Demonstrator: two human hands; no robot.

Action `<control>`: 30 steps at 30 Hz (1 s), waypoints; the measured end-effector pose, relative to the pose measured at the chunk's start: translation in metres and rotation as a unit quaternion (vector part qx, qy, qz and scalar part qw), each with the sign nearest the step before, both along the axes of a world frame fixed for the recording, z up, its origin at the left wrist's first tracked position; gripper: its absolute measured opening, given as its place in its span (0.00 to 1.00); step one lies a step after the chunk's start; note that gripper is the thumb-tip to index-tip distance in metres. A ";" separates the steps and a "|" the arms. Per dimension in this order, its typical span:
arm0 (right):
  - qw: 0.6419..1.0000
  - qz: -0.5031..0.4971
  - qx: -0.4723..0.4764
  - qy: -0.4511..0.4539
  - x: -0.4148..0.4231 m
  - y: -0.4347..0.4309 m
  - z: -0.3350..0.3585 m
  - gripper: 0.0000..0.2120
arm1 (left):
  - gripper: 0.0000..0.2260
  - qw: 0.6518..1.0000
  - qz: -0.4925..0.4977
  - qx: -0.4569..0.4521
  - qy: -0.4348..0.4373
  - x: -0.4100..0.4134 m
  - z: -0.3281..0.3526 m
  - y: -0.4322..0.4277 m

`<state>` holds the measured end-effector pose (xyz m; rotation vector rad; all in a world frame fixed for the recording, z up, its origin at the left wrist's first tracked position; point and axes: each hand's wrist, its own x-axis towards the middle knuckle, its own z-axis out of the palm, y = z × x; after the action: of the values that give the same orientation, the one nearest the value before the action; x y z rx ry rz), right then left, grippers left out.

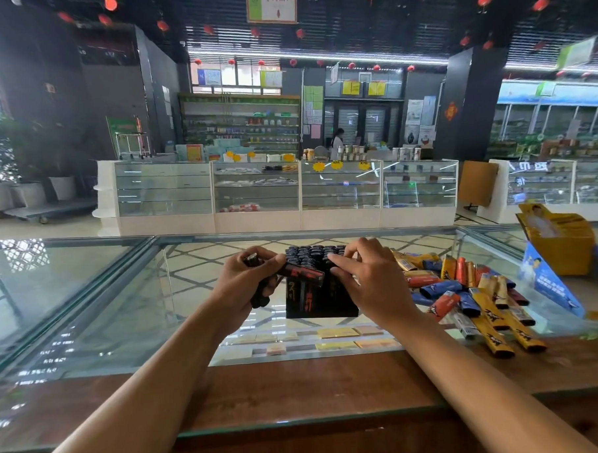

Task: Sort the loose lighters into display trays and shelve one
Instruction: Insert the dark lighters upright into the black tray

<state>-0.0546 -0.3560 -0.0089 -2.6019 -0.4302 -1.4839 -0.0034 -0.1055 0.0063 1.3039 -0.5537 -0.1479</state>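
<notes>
Nearest us, on the glass counter point(88, 287): our left hand point(250, 279) grips black-and-red lighters point(303, 272), touching the black display tray point(321, 304). Our right hand point(368, 278) lies open-fingered on the tray's upright rows. Right of it we list the loose lighters point(465, 294), heaped; beyond, a yellow box point(562, 249).

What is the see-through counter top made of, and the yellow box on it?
The clear counter top looks like glass: shiny, with reflections, and goods show through it. The yellow open box looks like printed cardboard, matte with folded flaps.
</notes>
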 end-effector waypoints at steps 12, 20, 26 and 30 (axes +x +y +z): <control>0.959 0.191 0.182 0.106 -0.022 0.021 0.011 0.19 | 0.11 0.998 0.041 0.012 -0.046 -0.010 0.001 -0.015; 0.946 0.192 0.238 0.106 -0.023 0.017 0.013 0.12 | 0.08 0.999 -0.022 -0.011 -0.044 -0.009 0.001 -0.015; 0.895 0.224 0.361 0.136 -0.021 0.003 0.012 0.06 | 0.08 0.988 -0.098 -0.105 0.050 -0.003 0.002 -0.014; 0.870 0.243 0.401 0.151 -0.019 -0.001 0.011 0.10 | 0.09 0.994 -0.066 -0.077 0.041 -0.005 0.001 -0.014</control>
<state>-0.0732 -0.3569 0.0024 -1.8187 -0.3015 -0.8075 -0.0080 -0.1190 0.0070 1.1075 -0.5705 -0.2612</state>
